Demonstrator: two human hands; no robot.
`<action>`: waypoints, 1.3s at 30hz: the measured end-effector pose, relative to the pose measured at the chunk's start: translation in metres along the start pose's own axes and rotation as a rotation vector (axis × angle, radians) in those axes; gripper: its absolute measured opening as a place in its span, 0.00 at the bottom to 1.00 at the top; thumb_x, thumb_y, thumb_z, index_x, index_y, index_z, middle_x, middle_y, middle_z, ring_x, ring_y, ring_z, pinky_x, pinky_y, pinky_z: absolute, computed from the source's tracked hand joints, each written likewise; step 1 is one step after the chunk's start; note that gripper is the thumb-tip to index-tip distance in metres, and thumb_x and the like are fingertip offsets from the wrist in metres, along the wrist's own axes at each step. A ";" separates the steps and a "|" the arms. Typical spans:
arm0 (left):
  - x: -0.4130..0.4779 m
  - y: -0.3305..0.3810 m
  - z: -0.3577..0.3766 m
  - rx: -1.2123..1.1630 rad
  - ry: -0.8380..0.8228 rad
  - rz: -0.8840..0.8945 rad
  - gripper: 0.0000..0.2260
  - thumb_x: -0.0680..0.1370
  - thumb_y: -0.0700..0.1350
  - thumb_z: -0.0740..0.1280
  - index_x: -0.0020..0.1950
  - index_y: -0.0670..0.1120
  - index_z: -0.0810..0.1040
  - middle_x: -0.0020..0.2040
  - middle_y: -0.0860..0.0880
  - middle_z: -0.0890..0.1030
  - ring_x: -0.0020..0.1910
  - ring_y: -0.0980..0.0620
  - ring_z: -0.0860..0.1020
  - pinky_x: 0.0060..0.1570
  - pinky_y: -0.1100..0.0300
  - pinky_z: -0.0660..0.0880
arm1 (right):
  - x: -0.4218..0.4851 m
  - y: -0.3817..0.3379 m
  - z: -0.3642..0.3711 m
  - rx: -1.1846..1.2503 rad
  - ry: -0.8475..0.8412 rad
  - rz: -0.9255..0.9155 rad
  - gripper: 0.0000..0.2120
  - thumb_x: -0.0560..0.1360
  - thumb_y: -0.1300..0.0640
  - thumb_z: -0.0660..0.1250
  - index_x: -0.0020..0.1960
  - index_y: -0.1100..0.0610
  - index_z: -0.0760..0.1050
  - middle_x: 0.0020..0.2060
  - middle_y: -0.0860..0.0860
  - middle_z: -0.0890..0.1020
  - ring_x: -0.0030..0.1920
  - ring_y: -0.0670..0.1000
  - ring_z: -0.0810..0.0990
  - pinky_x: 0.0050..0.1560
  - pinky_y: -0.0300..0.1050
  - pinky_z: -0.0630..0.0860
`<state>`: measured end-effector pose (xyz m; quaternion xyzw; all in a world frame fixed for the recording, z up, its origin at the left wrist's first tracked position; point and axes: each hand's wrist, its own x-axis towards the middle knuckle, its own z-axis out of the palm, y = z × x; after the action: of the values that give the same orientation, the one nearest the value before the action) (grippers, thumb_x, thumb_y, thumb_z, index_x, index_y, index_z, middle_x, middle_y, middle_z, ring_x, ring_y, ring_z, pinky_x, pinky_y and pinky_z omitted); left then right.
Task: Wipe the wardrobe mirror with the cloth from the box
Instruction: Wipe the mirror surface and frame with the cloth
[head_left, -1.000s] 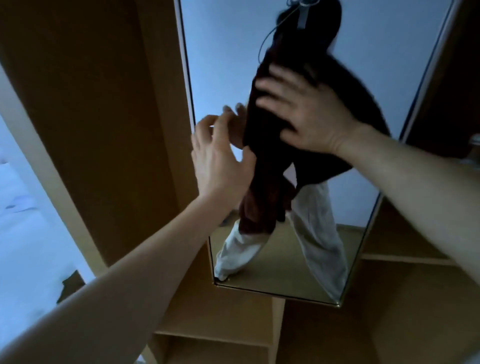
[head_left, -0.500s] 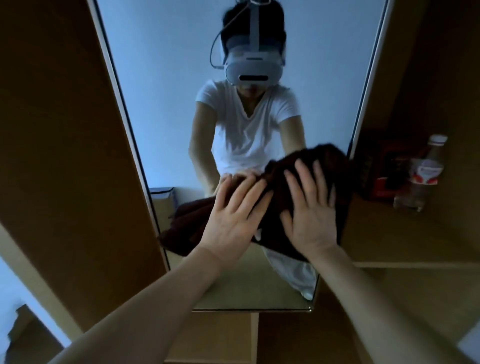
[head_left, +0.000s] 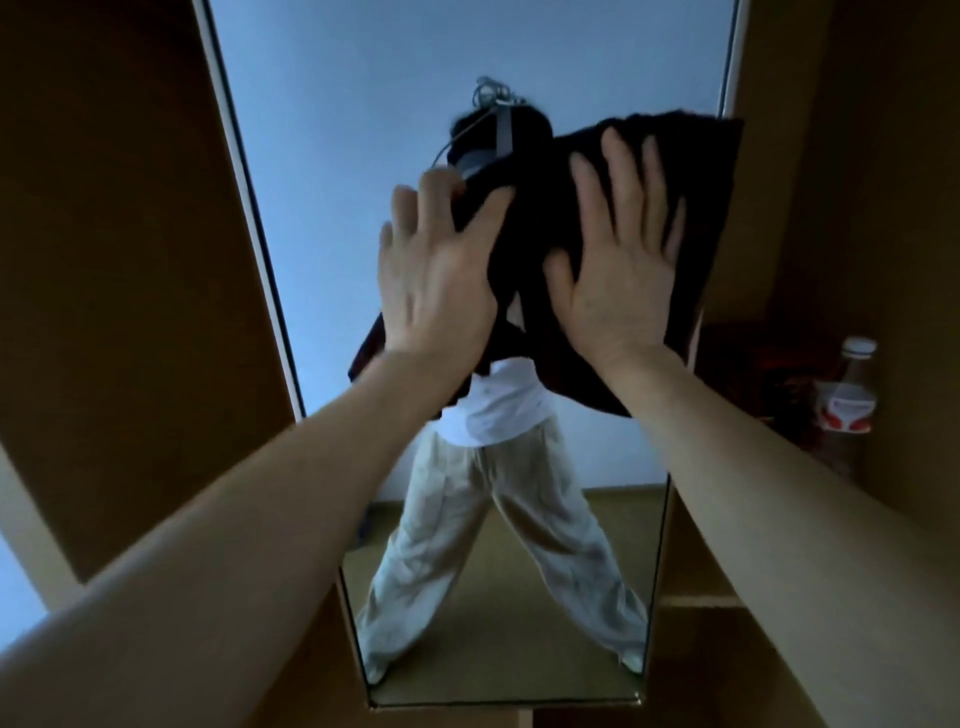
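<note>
Both hands press the cloth (head_left: 717, 171) against the mirror (head_left: 337, 130), upper right.
The left hand (head_left: 436, 280), fingers spread and straight, bears on the cloth's left edge; its fingertips are blurred. The right hand (head_left: 618, 270) lies flat on the cloth, which overlaps the mirror's right frame. A bottle (head_left: 847, 400) at far right is dim. Half a second ago the cloth sat lower on the glass.

Slid cloth (head_left: 691, 171) up and right across mirror (head_left: 337, 130) since 0.5 s ago; now overlaps right edge. No longer spread toward left edge, bunched between left hand (head_left: 436, 280) and right hand (head_left: 618, 260), tail hanging below. Pressed by right hand alone 1 s ago, now by both. Now covers most of reflected headset.
</note>
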<state>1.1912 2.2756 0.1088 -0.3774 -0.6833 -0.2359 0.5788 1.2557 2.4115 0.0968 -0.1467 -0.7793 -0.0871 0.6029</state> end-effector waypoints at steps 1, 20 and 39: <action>-0.014 0.002 0.007 0.016 0.003 0.004 0.19 0.75 0.40 0.61 0.65 0.47 0.77 0.59 0.37 0.75 0.50 0.38 0.70 0.43 0.47 0.69 | -0.008 0.000 0.004 0.004 0.018 0.012 0.31 0.72 0.50 0.59 0.74 0.56 0.62 0.75 0.56 0.61 0.75 0.60 0.55 0.71 0.60 0.51; -0.021 -0.017 0.010 0.007 0.027 0.218 0.14 0.76 0.45 0.61 0.58 0.51 0.82 0.52 0.41 0.77 0.47 0.42 0.67 0.42 0.50 0.63 | -0.030 0.007 0.002 0.037 -0.066 -0.119 0.28 0.71 0.55 0.58 0.72 0.59 0.63 0.74 0.55 0.62 0.75 0.58 0.54 0.71 0.59 0.49; -0.014 -0.040 0.014 0.157 -0.005 0.538 0.17 0.75 0.45 0.63 0.64 0.48 0.77 0.54 0.41 0.79 0.47 0.42 0.70 0.44 0.49 0.63 | -0.019 0.031 -0.006 -0.022 -0.132 -0.295 0.29 0.70 0.53 0.58 0.71 0.57 0.63 0.75 0.53 0.61 0.75 0.56 0.54 0.71 0.56 0.47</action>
<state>1.1513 2.2585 0.0968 -0.4999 -0.5760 -0.0191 0.6465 1.2763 2.4367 0.0784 -0.0425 -0.8294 -0.1735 0.5293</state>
